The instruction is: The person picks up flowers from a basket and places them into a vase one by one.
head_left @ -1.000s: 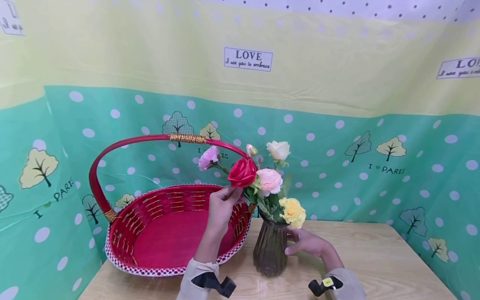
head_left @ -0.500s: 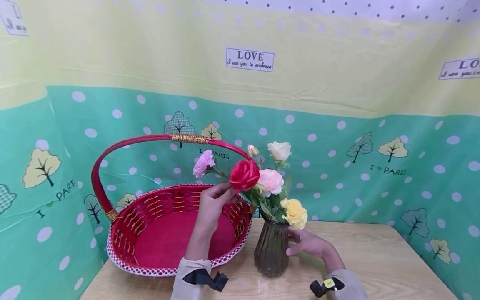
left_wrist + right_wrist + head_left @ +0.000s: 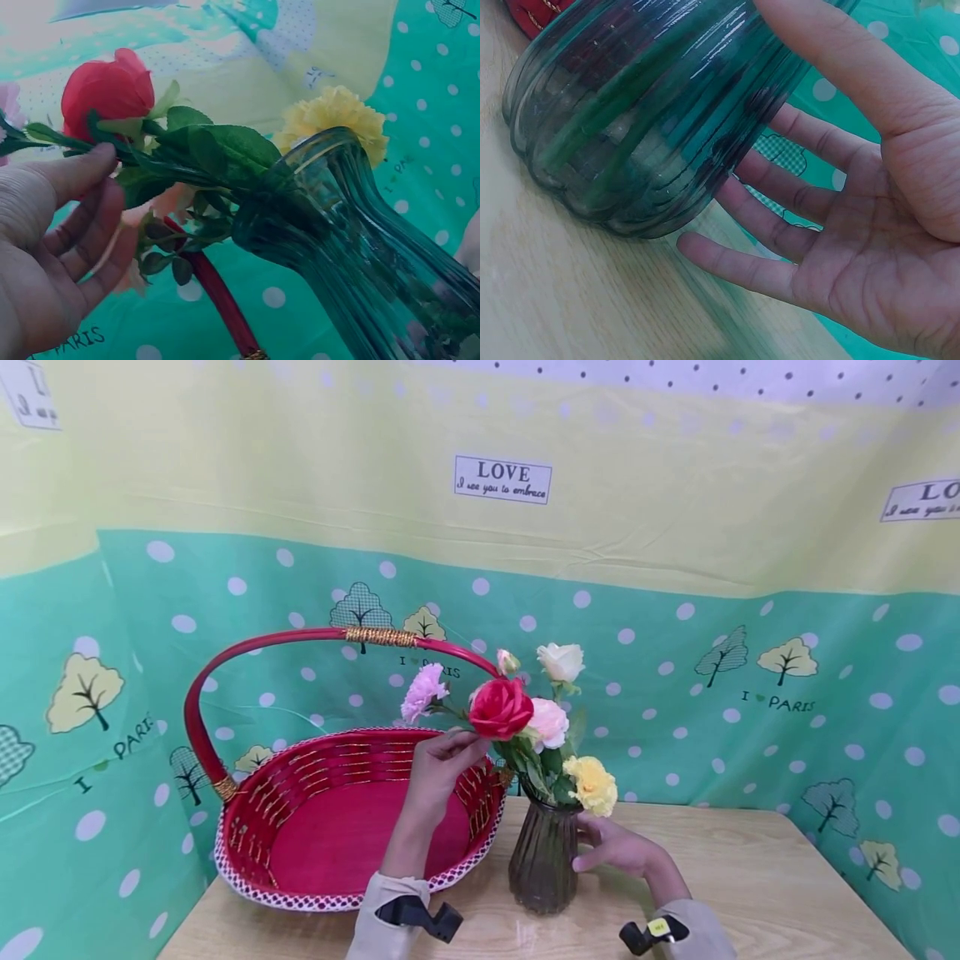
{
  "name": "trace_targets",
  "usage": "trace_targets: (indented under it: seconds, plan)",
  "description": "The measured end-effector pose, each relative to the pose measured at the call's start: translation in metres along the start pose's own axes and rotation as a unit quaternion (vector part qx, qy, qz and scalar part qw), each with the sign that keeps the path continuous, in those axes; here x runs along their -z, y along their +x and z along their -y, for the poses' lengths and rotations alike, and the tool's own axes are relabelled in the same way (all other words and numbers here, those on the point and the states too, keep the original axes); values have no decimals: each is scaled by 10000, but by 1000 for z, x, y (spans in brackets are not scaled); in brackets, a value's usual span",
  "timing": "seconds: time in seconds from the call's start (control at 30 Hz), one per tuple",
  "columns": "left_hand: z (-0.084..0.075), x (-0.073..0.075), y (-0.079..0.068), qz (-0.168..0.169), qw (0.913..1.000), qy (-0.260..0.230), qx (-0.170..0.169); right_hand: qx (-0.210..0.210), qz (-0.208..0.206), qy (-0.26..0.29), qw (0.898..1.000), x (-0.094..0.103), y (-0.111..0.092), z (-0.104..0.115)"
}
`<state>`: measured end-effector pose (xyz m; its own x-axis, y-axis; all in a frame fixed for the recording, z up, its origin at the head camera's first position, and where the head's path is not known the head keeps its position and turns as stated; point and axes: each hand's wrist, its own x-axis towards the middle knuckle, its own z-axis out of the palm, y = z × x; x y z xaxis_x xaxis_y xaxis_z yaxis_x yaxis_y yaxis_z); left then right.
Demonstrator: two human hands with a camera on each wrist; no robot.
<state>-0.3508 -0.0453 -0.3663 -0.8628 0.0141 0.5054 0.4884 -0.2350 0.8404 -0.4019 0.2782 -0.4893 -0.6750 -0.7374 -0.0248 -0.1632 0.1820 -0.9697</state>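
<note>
A ribbed, smoky glass vase (image 3: 543, 858) stands upright on the table, with stems showing through its wall. Flowers fan out of it: a red rose (image 3: 501, 708), a lilac carnation (image 3: 423, 692), a pale pink rose (image 3: 550, 724), a white rose (image 3: 561, 662) and a yellow carnation (image 3: 592, 786). My left hand (image 3: 442, 770) pinches a green flower stem (image 3: 75, 144) between thumb and fingers, just below the red rose. My right hand (image 3: 617, 847) steadies the vase from the right, thumb (image 3: 832, 45) on the near side and fingers (image 3: 780, 187) reaching behind the glass.
A red woven basket (image 3: 352, 902) with a tall arched handle (image 3: 300, 635) stands left of the vase, its handle end passing behind the flowers. The wooden table (image 3: 720, 877) extends to the right. A printed green and yellow cloth (image 3: 675, 560) hangs behind.
The red rose has shifted slightly right and turned, now overlapping more of the pink rose. The lilac carnation swung left, then back right, along with my left hand. My right hand stays at the vase.
</note>
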Motion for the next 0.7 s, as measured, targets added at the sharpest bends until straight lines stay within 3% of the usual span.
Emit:
trace_targets:
  seconds: [0.17, 0.47, 0.7]
  plan:
    - [2, -2, 0, -173, 9991, -160, -366, -33, -28, -45, 10000, 0, -1, 0]
    - [3, -2, 0, -196, 9983, -363, -415, -44, -60, -21, 10000, -1, -2, -1]
    - [1, -9, 0, -861, 9906, -783, -715, -43, -33, -120, 9999, 0, 0, 1]
